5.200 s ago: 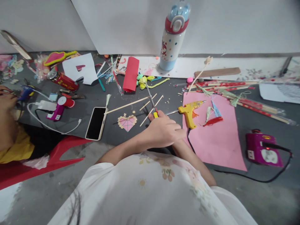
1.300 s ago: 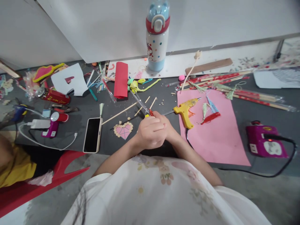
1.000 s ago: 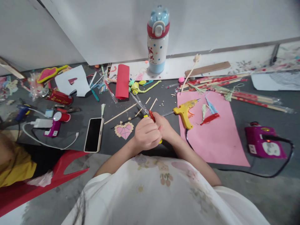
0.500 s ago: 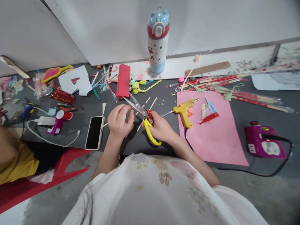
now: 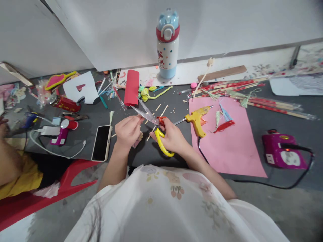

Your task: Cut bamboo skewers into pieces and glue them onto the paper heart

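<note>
Just right of the phone on the dark surface, the left hand pinches a thin wooden stick, hiding most of it and of the pink heart beneath, while the right hand, farther right, grips yellow-handled scissors, blades parted.

The steel scissors have yellow and red handle loops, the paper heart is pink with beige edging, the plastic glue gun yellow, the paper sheet pink, and the drinking bottle white with multicoloured dots.
</note>
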Demonstrator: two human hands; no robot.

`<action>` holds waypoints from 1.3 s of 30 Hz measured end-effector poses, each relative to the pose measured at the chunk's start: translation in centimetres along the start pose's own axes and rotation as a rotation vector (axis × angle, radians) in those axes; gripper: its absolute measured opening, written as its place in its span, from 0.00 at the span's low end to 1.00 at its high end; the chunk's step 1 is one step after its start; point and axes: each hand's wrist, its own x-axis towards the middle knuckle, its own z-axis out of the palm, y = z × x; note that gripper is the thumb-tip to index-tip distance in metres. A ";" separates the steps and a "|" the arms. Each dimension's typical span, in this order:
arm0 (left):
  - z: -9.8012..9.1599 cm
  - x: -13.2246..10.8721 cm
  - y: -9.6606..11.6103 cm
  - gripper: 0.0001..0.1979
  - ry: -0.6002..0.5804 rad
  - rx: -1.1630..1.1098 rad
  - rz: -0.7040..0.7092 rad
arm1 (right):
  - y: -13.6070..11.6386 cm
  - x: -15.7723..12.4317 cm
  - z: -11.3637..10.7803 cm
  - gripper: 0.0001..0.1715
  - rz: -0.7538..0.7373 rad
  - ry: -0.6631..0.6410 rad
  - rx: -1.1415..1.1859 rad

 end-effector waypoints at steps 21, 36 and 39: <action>-1.4 0.6 -0.8 0.09 -0.253 0.044 -0.039 | 0.3 0.1 0.0 0.21 0.063 -0.049 -0.038; -0.7 2.0 2.1 0.04 0.097 0.167 0.045 | 0.2 0.5 -0.3 0.22 0.263 -0.119 -0.027; -0.7 2.1 4.8 0.14 0.040 -0.014 0.252 | 0.3 0.5 -0.3 0.22 0.288 -0.117 0.004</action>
